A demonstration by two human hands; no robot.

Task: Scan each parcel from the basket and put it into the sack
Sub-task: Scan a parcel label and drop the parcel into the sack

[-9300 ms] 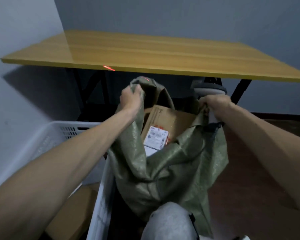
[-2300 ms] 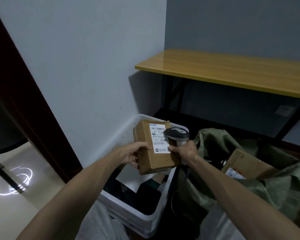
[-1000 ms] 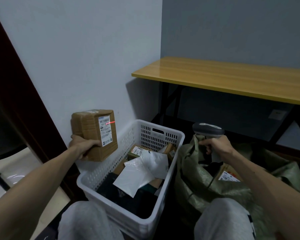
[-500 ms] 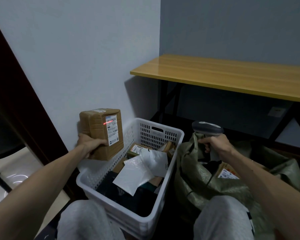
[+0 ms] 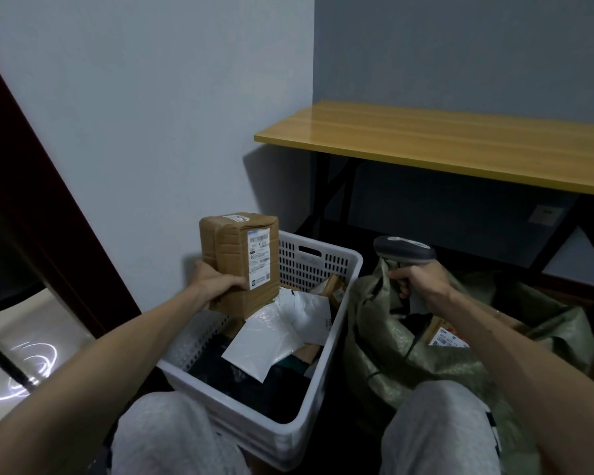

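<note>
- Waiting on the right, the green sack (image 5: 426,358) lies open; the next move likely carries the brown parcel (image 5: 230,258) across into it.
- The white basket (image 5: 323,258) holds more mailers (plenty left).
- The brown parcel stands upright over the basket's left rim, the left hand (image 5: 216,282) gripping its base: scanning seems done.
- The scanner (image 5: 403,250) sits gripped in the right hand (image 5: 419,279); the label's earlier red line is gone.

Single camera, sitting on the person's head, facing forward and tilting down, wide-angle. Working close: knees (image 5: 172,437) crowding the bottom edge, basket (image 5: 319,265) sitting just under centre, sack (image 5: 408,358) lower right, table (image 5: 460,142) running off upper right, wall (image 5: 151,114) filling the left.
</note>
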